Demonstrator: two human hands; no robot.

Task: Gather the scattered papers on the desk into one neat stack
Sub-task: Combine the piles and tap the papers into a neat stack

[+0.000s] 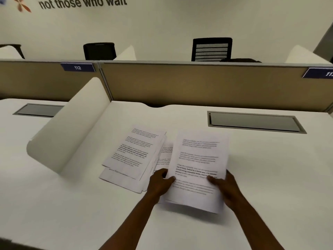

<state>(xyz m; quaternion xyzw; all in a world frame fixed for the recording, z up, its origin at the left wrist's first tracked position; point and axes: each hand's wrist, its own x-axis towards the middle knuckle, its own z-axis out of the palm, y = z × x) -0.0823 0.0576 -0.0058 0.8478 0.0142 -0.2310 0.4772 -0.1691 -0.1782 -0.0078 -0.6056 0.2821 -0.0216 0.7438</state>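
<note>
The main risk was slippage inside the held bundle (197, 170): the left hand (160, 183) and the right hand (222, 184) each pinched it only at its near side edges, thumbs on top and fingers apparently beneath, so the far half of the sheets stood out unsupported beyond the grip. Loose sheets could have fanned or slid apart if either pinch had eased, and a corner might have folded if the bundle had been set down at its tilt. A second hazard lay just left of the left grip, where the loose pile (134, 156) rested on the bench (270, 177); dropping the bundle onto it askew would probably have pushed those sheets further out of line, toward the curved divider (72, 127).

Both grips were clamped on the bundle, which was raised slightly off the bench, its top page printed with paragraphs, some in bold. The pile to the left was fanned, several edges and corners showing one under another, and a sheet peeked out between pile and bundle. In my judgement, merging and squaring were yet to be done.
</note>
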